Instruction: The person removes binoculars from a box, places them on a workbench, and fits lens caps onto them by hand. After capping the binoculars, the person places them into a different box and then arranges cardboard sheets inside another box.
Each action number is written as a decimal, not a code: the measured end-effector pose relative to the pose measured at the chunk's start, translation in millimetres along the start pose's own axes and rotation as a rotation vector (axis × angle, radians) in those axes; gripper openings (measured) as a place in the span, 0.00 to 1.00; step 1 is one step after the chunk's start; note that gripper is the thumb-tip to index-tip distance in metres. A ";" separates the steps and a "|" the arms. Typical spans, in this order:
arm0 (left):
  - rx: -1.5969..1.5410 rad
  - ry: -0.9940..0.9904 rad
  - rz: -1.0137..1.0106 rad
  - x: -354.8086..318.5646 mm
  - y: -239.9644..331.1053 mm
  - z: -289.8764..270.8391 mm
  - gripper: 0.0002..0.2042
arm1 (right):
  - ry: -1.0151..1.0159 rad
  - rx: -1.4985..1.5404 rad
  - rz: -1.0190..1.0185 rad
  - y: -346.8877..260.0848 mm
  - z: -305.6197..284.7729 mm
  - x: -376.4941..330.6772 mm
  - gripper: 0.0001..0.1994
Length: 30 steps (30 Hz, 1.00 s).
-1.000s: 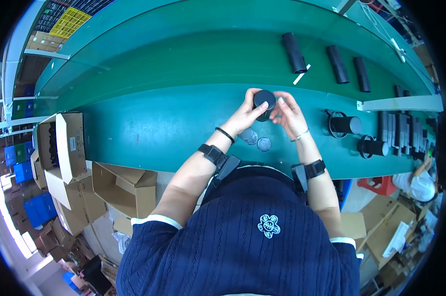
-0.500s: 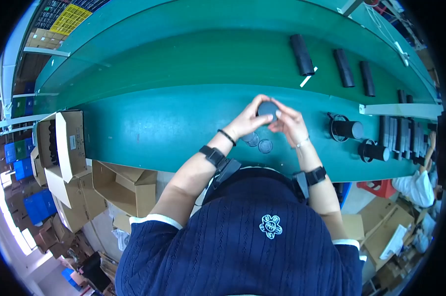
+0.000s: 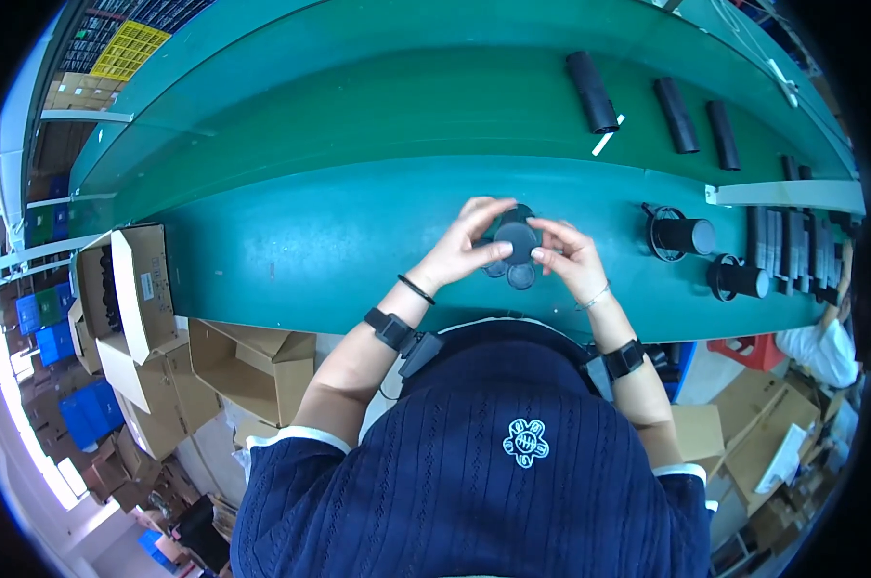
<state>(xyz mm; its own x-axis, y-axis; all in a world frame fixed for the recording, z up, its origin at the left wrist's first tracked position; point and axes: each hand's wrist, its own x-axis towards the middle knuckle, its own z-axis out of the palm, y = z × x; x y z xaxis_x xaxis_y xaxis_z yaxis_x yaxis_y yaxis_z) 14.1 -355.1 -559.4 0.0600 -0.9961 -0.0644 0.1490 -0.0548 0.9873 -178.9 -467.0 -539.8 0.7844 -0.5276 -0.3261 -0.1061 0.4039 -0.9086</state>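
Observation:
A dark round piece with a flat, disc-like top [image 3: 515,242] is raised over the middle of the teal bench, end towards me. My left hand [image 3: 462,249] grips its left side, thumb at the near rim and fingers reaching round the far side. On the opposite side my right hand [image 3: 575,262] pinches the rim between thumb and fingertips. What lies under the piece is hidden. Small dark discs [image 3: 521,278] lie on the bench just below it, partly covered by the piece and my left hand.
Two black cylinders with ring-shaped parts [image 3: 686,237] [image 3: 743,280] are at the right. Black tubes [image 3: 592,93] rest on the raised green shelf; several more [image 3: 787,249] are stacked far right, near another person [image 3: 820,349]. Open cardboard boxes [image 3: 247,366] stand left.
The round piece has come slightly nearer to me, over the small discs. My left hand has shifted a little left and its fingers have spread more around the piece.

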 end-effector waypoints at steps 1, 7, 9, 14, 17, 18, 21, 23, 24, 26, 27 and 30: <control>-0.201 0.131 -0.072 1.7 -2.0 3.0 0.26 | 0.030 -0.019 -0.039 3.6 -0.8 7.6 0.22; -0.350 0.208 -0.087 37.9 -2.3 13.2 0.18 | 0.120 -0.018 -0.150 -2.0 7.6 39.9 0.23; -0.521 0.224 -0.117 44.8 -5.9 5.4 0.18 | 0.072 0.269 0.062 -22.5 10.4 43.2 0.22; -0.551 0.209 -0.159 54.3 -1.0 3.5 0.20 | 0.031 0.159 0.070 -24.2 1.6 55.3 0.21; -0.433 0.173 -0.132 55.4 -0.5 7.3 0.22 | 0.073 0.157 0.096 -27.2 3.3 54.5 0.20; -0.439 0.171 -0.115 55.8 -1.2 6.6 0.22 | 0.103 0.152 0.076 -26.5 5.6 54.2 0.20; -0.487 0.235 -0.062 54.6 -1.4 9.3 0.22 | 0.124 0.076 0.004 -20.3 5.6 54.6 0.20; -0.576 0.237 -0.138 52.3 12.6 12.5 0.22 | 0.130 -0.229 -0.303 -4.2 2.1 56.1 0.21; -0.605 0.261 -0.181 48.6 15.5 3.1 0.20 | 0.059 -0.476 -0.276 -16.0 7.8 50.3 0.25; -1.038 0.268 -0.096 37.8 19.6 -15.3 0.19 | -0.024 -0.776 -0.556 -28.0 7.9 44.2 0.38; -1.100 0.179 -0.082 41.8 30.4 -7.8 0.20 | 0.005 -0.825 -0.539 -2.5 0.7 37.1 0.48; -0.912 0.251 -0.095 28.1 7.0 -38.8 0.24 | -0.222 -0.412 -0.334 30.8 0.6 69.0 0.48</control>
<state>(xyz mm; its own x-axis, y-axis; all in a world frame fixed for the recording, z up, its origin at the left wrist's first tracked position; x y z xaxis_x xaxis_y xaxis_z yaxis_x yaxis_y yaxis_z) 55.1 -380.9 -559.9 0.2026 -0.9406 -0.2724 0.8711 0.0460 0.4889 -127.7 -490.4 -590.2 0.9209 -0.3893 0.0183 -0.0249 -0.1056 -0.9941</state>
